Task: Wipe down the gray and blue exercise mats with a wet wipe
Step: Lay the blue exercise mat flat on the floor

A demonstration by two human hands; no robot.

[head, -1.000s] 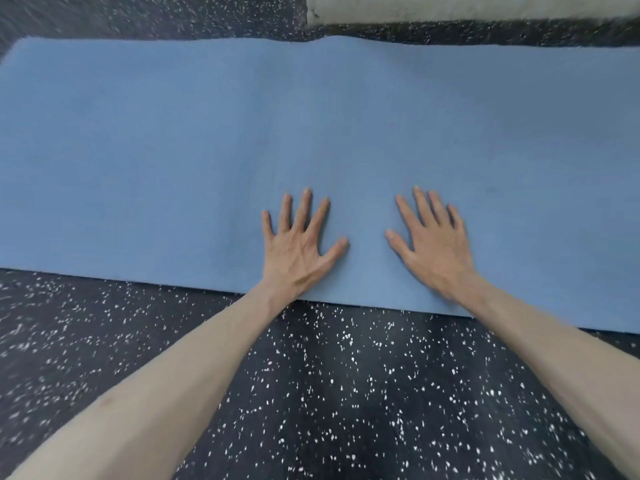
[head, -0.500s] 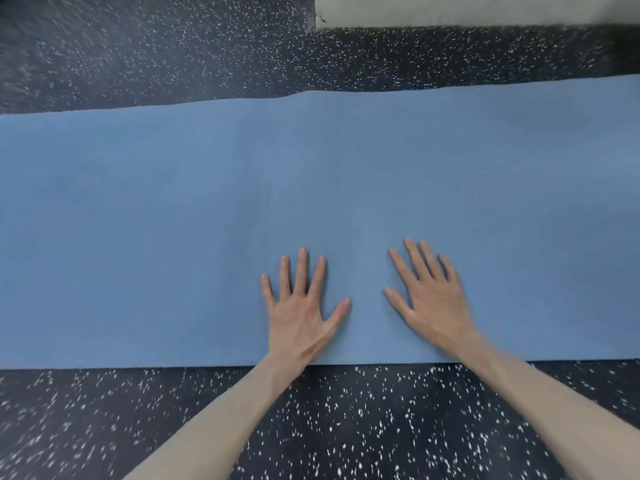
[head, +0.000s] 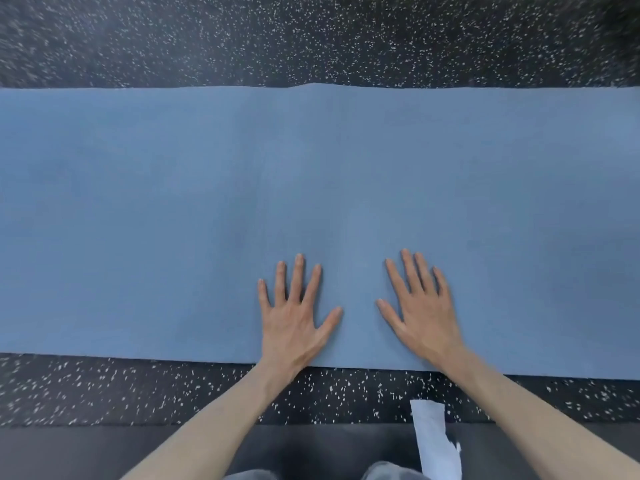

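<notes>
A blue exercise mat (head: 173,220) lies flat across the speckled floor, spanning the whole width of the view. My left hand (head: 294,317) presses flat on its near edge with fingers spread. My right hand (head: 420,313) lies flat beside it, fingers straight, a short gap between the two thumbs. Neither hand holds anything. A gray mat (head: 329,448) shows as a dark strip at the bottom. A white wet wipe (head: 434,441) lies crumpled across the gray mat's far edge, between my forearms and nearer the right one.
Black rubber floor with white specks (head: 311,39) extends beyond the blue mat, and a narrow band of it (head: 104,389) separates the two mats. Gray trouser knees (head: 391,472) show at the bottom edge.
The view has tilted down and back: the blue mat sits lower in frame, the pale wall base at the top is gone, and the gray mat and wipe have appeared. Both hands stay flat.
</notes>
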